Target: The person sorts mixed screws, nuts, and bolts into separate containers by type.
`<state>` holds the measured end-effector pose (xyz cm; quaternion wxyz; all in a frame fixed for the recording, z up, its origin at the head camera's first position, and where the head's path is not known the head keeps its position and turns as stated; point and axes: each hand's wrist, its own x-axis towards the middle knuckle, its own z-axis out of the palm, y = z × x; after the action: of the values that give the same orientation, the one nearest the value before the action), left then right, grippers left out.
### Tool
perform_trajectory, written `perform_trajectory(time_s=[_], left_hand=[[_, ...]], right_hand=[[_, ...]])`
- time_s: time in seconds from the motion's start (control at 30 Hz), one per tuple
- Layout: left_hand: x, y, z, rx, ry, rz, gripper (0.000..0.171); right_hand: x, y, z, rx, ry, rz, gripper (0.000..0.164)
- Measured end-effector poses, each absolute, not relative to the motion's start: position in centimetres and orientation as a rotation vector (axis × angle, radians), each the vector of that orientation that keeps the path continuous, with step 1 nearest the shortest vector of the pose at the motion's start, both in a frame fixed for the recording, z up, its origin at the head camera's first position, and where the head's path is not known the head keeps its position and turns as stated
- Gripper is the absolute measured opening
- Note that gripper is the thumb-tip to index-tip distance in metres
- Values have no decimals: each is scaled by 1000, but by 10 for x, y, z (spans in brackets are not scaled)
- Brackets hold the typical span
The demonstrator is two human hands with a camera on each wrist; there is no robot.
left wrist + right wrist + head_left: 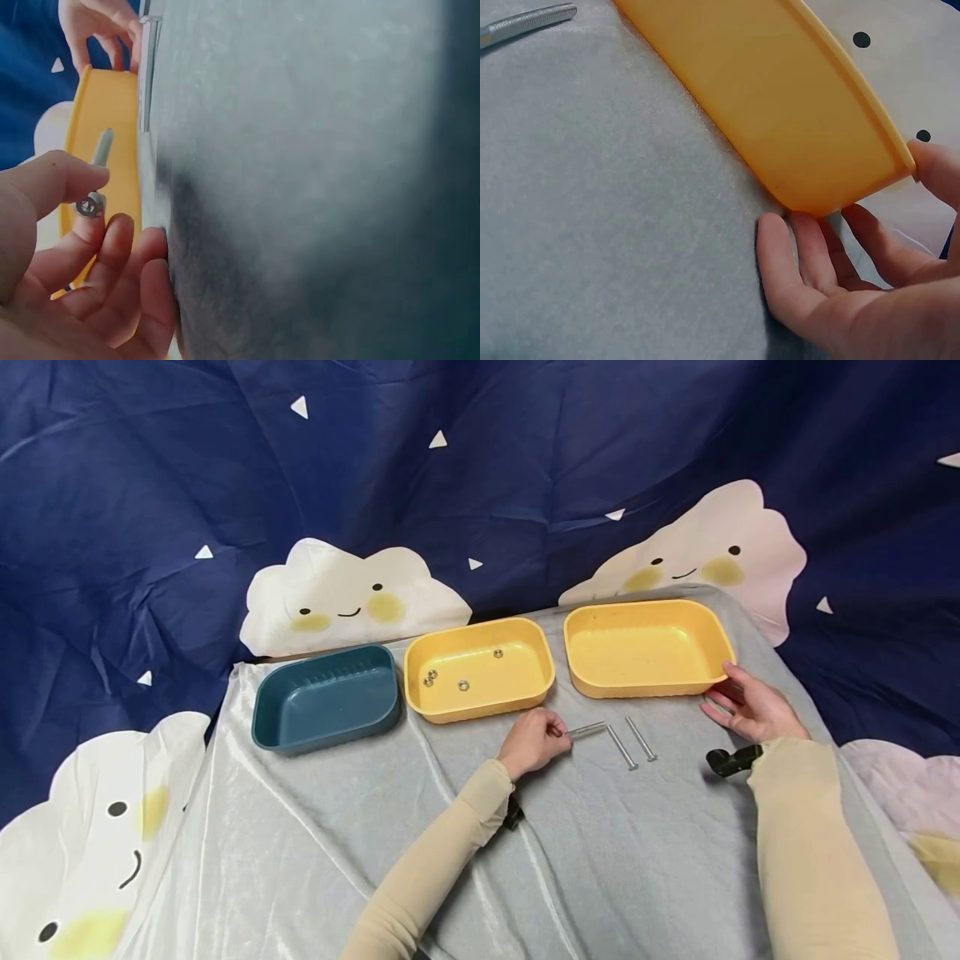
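Observation:
My left hand [535, 743] pinches a silver bolt [103, 148] between thumb and forefinger, just above the cloth. In the left wrist view the bolt's head end faces the camera and its shank points away. Two more bolts [622, 748] lie on the cloth to the right of this hand. My right hand [753, 706] grips the near right corner of the right-hand yellow bin [645, 687]. Its thumb is at the rim and its fingers touch the wall low down, as the right wrist view shows. No contents show inside this bin.
A middle yellow bin [480, 706] holds several metal nuts [463, 686]. At the left stands a dark teal bin [326, 739]. All three bins line the back of the table with its grey cloth [645, 860], before a blue cloud-print curtain [510, 485].

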<state>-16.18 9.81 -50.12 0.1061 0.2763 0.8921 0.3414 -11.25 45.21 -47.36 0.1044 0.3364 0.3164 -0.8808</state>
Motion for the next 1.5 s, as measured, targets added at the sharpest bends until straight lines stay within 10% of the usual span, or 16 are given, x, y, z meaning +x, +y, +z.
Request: perform_trajectory(time_s=[1.5], left_hand=[[-150,124,-484,443,2548,1591,9]], right_hand=[[-110,453,-477,956,980,-2612,21]])
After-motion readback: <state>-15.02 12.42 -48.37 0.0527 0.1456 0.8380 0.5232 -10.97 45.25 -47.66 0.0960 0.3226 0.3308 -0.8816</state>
